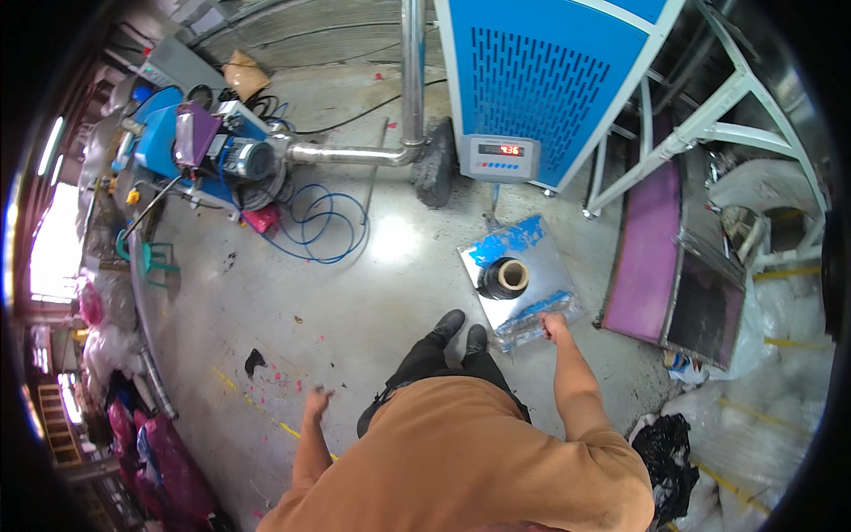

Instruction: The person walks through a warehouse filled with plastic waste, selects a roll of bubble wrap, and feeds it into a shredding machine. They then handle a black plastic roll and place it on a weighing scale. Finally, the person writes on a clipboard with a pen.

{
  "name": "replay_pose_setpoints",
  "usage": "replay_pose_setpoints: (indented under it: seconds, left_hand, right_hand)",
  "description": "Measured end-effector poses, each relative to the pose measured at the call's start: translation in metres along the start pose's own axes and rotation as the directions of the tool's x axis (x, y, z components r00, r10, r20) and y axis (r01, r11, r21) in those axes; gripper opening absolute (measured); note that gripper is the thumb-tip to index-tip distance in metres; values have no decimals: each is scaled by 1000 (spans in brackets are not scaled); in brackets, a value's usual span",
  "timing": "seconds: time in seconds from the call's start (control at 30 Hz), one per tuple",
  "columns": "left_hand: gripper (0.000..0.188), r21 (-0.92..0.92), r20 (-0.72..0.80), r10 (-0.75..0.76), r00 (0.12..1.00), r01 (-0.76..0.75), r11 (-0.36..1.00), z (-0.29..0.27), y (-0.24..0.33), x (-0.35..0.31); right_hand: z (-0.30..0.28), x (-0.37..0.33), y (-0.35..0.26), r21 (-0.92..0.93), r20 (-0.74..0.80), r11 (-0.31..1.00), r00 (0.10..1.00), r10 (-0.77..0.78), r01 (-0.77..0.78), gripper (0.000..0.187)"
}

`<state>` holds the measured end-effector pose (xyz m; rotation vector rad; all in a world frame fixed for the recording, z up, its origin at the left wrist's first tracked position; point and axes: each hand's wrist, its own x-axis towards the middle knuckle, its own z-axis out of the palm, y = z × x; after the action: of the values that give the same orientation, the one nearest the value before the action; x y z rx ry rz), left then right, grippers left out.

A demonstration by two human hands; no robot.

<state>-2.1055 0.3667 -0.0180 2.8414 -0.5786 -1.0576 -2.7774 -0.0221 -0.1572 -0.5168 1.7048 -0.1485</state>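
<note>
My right hand [553, 325] is closed on the edge of a clear plastic bag [525, 330]. The bag lies along the near side of a metal platform scale [542, 259] on the floor. What is inside the bag, if anything, I cannot make out. A black roll [490, 282] with a cardboard core [512, 275] stands upright on the scale, just beyond the bag. Behind the platform, a grey display box [499, 160] shows lit red digits. Out to my left side, my left hand [316, 402] hangs above the floor with its fingers partly apart, holding nothing.
A tall blue machine cabinet [532, 71] rises behind the scale. At right lie a purple panelled frame [645, 257], clear plastic bundles [762, 426] and a black bag [665, 457]. A motor [248, 160], metal pipe [350, 156] and coiled blue hose [324, 253] occupy the far left.
</note>
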Motion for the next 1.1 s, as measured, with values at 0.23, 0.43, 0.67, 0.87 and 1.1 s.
replay_pose_setpoints:
  seconds: [0.23, 0.43, 0.67, 0.87, 1.1]
  left_hand:
    - [53, -240, 398, -309, 864, 423, 874, 18, -36, -183]
    - [52, -539, 292, -52, 955, 209, 816, 29, -98, -264]
    - [60, -445, 448, -473, 759, 648, 618, 10, -95, -243]
    - [58, -591, 458, -459, 761, 646, 483, 49, -178, -225]
    - [33, -713, 458, -406, 791, 600, 364, 124, -294, -170]
  right_hand:
    - [40, 19, -88, -81, -107, 997, 994, -16, 7, 61]
    - [60, 11, -105, -28, -97, 995, 991, 91, -94, 64]
    - [80, 95, -72, 34, -124, 995, 987, 99, -96, 38]
    - [114, 127, -21, -411, -58, 908, 992, -110, 77, 32]
    - [226, 15, 1, -548, 74, 831, 995, -66, 96, 26]
